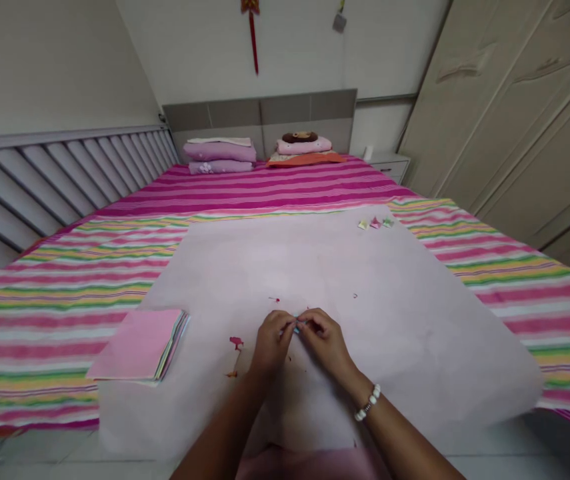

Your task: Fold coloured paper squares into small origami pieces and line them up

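Observation:
Both hands meet low in the middle, over a large pale sheet. My left hand and my right hand pinch a small blue folded paper between the fingertips. Most of that paper is hidden by the fingers, so its shape is unclear. A bracelet of light beads circles my right wrist. Left of my left hand lie a small red piece and a small orange piece. Another tiny red bit rests just beyond my hands.
A stack of coloured paper squares, pink on top, lies at the sheet's left edge. Three small folded papers, including a pink one, sit at the far right corner. The striped bedspread surrounds the sheet; folded bedding stands by the headboard.

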{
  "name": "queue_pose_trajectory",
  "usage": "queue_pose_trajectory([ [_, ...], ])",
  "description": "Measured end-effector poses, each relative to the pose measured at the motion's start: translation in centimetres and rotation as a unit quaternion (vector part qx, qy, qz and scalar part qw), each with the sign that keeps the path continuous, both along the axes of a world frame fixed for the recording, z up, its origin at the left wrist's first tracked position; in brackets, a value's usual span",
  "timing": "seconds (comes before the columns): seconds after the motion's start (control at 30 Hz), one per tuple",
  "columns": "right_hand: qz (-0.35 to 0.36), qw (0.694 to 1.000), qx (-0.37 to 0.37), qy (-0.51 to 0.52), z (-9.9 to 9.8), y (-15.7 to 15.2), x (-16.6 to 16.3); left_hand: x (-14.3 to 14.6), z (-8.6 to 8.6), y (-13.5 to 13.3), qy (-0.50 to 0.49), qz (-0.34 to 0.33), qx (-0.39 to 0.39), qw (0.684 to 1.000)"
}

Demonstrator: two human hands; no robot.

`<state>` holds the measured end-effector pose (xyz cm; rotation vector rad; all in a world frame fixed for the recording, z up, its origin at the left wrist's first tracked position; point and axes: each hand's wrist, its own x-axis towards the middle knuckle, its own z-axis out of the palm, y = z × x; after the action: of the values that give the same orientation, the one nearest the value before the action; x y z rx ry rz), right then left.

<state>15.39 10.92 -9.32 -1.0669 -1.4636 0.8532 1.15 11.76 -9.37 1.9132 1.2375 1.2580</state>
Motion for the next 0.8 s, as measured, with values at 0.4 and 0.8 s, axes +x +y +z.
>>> queue_pose_trajectory([
  [0.4, -0.004, 0.998, -0.052, 0.016, -2.9, 0.6, 0.1, -0.1, -1.3, -0.3, -0.015, 0.062, -0.08, 0.995],
  [0.8, -0.019, 0.998, -0.057, 0.035, -2.7, 0.1, 0.1, 1.7, -1.7, -0.4, -0.012, 0.164, -0.114, 0.98],
])
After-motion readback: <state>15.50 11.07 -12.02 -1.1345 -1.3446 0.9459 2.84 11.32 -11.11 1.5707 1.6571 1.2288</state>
